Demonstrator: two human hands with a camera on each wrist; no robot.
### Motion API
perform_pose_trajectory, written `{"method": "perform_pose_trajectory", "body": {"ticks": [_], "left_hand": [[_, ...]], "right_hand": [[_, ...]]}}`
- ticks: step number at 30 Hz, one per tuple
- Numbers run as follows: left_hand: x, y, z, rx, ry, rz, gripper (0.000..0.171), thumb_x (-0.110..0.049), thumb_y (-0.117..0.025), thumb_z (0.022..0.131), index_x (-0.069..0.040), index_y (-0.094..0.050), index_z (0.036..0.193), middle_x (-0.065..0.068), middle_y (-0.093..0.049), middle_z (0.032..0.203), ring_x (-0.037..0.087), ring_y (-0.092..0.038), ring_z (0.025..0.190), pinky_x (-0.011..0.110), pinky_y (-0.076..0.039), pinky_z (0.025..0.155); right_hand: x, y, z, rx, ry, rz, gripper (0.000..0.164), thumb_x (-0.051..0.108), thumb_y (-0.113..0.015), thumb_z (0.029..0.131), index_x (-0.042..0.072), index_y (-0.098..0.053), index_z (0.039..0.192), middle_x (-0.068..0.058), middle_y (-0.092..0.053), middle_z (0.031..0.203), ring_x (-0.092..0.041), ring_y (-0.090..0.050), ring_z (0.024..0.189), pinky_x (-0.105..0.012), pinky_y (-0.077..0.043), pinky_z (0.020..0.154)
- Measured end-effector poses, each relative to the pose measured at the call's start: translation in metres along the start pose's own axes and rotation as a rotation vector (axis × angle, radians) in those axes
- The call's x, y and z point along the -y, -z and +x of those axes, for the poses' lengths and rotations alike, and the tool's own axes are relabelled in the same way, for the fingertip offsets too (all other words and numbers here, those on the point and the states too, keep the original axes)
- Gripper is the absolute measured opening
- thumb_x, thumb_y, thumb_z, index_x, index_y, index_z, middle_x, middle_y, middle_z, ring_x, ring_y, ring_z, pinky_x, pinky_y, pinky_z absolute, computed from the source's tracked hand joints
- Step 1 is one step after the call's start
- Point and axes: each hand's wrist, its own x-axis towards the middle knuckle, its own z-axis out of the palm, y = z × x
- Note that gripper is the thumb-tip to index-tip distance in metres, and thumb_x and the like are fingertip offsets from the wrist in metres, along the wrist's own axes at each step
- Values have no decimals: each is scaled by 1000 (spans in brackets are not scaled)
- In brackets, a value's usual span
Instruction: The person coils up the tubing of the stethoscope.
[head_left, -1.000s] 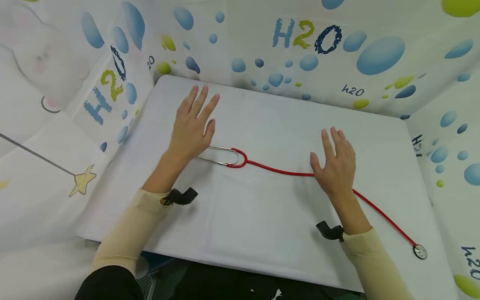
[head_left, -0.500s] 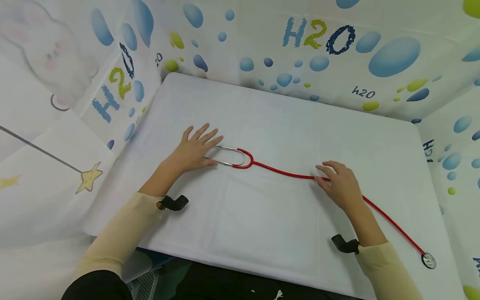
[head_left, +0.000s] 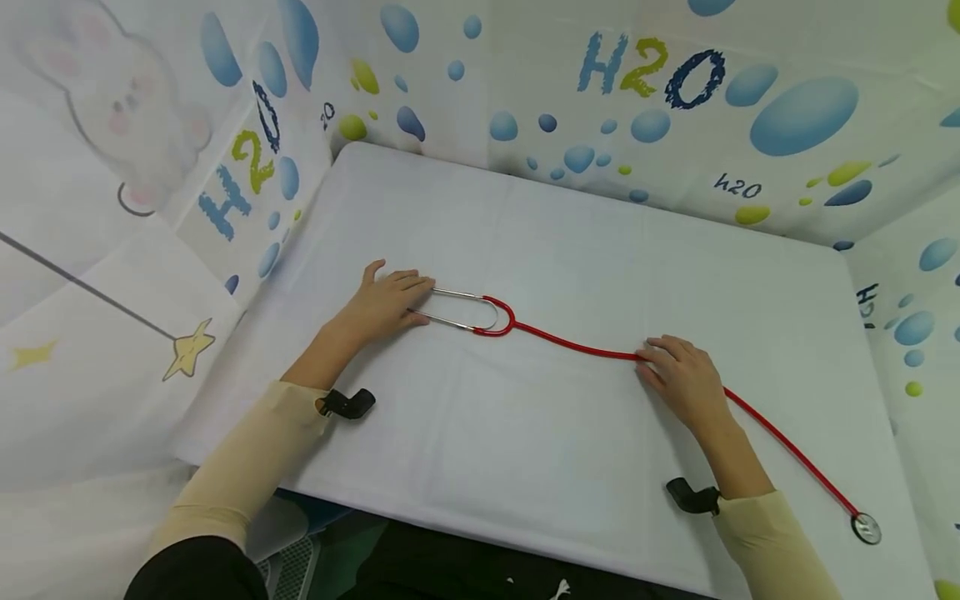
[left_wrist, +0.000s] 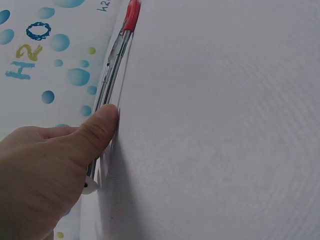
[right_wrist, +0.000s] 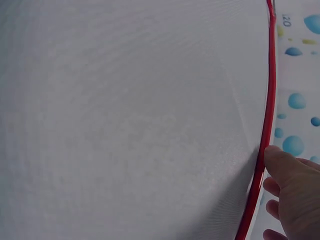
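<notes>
Stethoscope [head_left: 573, 345] is lying across a white-covered table [head_left: 525, 442], a left hand [head_left: 381, 305] gripping its metal ear tubes [head_left: 450, 322] between thumb and fingers, a right hand [head_left: 686, 383] pinching its red tubing [right_wrist: 272, 75], the round chest piece [head_left: 867, 528] resting farthest right.

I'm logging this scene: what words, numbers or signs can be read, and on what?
"H2O", large: back sheet
"h2O", small: back sheet
"H2O", slanting: left sheet
"2O", small, partial: back left corner
Right sheet: lettering too small or blurred
Stethoscope: any marks on chestpiece too small
</notes>
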Motion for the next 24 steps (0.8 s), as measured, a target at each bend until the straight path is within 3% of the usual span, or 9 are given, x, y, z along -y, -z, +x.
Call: {"method": "perform_pose_trajectory", "body": {"ticks": [8,15,20,24], "left_hand": [[1,-5,7,-89,-8,-22,60,-50,-57,80,-18,-48,130,-1,-54,125,19,-42,121,53,-8,104],[0,-4,5,-123,-3,-24,52,-48,-60,79,-18,-55,122,-3,-59,116,18,-45,115,52,-9,103],[-3,-1,5,-123,3,-10,44,-46,-63,78,-18,-59,112,-3,-61,109,17,-47,109,52,-11,102],[-8,6,7,-71,27,17,39,-45,-64,77,-18,-62,106,-4,-63,105,17,-48,104,52,-11,102]], "right_hand": [[0,-4,-2,8,-44,1,30,19,-71,75,10,-66,103,-8,-62,107,-27,-53,106,-47,-43,82],[1,-5,0,-10,-55,20,27,17,-72,74,10,-67,100,-8,-62,105,-26,-53,103,-46,-42,81],[3,-8,0,-22,-65,31,26,16,-72,75,10,-67,99,-8,-63,103,-26,-54,102,-45,-43,81],[3,-9,1,-31,-74,35,24,14,-72,74,10,-68,97,-8,-63,101,-26,-54,100,-44,-42,81]]}}
